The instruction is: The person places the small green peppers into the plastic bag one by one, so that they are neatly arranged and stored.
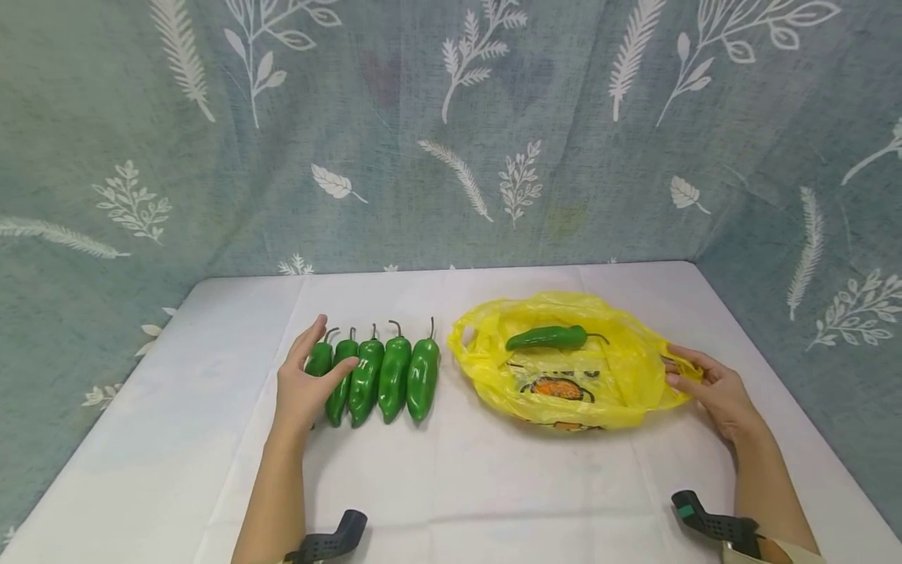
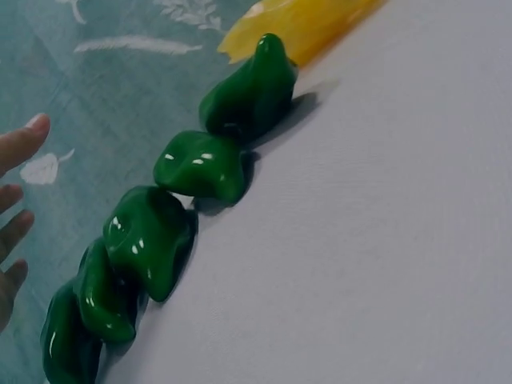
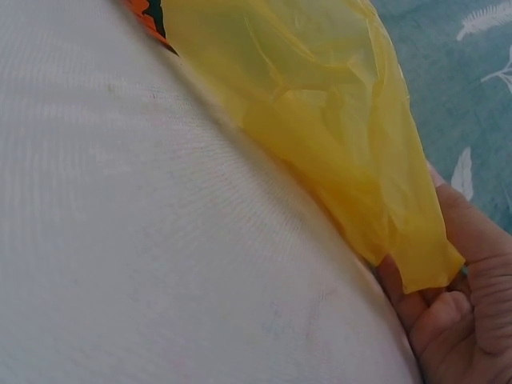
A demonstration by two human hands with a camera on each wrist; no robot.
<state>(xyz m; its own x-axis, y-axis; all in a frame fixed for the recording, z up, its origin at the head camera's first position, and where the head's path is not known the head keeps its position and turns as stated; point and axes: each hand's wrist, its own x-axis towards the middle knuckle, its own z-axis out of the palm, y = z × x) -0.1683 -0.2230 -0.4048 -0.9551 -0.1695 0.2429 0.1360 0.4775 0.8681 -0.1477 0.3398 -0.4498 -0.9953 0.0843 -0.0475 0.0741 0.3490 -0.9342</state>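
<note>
Several green chili peppers (image 1: 364, 384) lie side by side in a row, stems pointing away. Over the leftmost ones is my left hand (image 1: 304, 389), thumb and fingers spread apart and holding nothing. In the left wrist view its fingers (image 2: 14, 232) show at the left edge, apart from the pepper tips (image 2: 150, 240). On the right, a yellow plastic bag (image 1: 486, 384) lies with its mouth spread, and one green chili pepper (image 1: 548, 338) rests on it. My right hand (image 1: 722, 395) grips the bag's right handle, which the right wrist view shows between thumb and fingers.
A white cloth (image 1: 451, 486) covers the table. Behind it and along the sides hangs a grey-green curtain (image 1: 395, 204) with white leaf prints. A dark wrist mount (image 1: 331, 539) sits on the left forearm, another (image 1: 715, 521) on the right.
</note>
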